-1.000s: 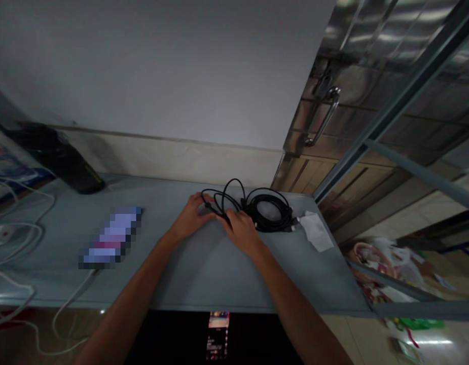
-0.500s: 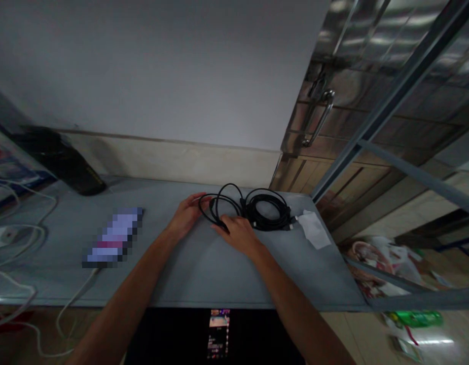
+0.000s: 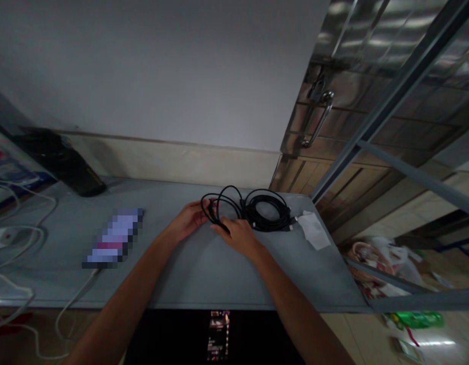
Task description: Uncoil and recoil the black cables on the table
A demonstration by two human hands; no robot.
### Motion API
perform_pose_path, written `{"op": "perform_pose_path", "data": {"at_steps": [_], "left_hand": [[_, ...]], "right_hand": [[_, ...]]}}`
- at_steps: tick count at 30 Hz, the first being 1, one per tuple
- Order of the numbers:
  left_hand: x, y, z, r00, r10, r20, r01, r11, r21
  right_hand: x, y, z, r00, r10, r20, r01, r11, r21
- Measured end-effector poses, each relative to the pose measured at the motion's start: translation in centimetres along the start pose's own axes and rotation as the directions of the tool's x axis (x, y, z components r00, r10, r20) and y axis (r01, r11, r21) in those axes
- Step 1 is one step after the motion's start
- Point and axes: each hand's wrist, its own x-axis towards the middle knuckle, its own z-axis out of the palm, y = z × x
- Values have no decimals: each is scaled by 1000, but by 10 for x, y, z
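- Black, thin, looped cable (image 3: 220,224) is being gripped by the left hand (image 3: 187,220) and right hand (image 3: 239,235), fingers closed.
- Black coiled cable (image 3: 282,219) is being supported by the grey counter (image 3: 211,276).

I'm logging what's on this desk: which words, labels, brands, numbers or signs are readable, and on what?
None is legible.
Dark bottle: faint yellowish marks, too blurred.
Phone: screen pixelated.
Lit display below the desk's front edge: text too small and blurred.
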Motion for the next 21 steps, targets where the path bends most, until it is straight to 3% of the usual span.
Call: {"op": "perform_pose_path", "data": {"at_steps": [13, 21], "left_hand": [[7, 0, -9, 994, 20, -107, -27, 998, -63], [10, 4, -12, 949, 88, -304, -107, 993, -45]], "right_hand": [[3, 3, 3, 995, -50, -90, 48, 998, -31], [7, 9, 2, 975, -141, -169, 133, 989, -58]]}}
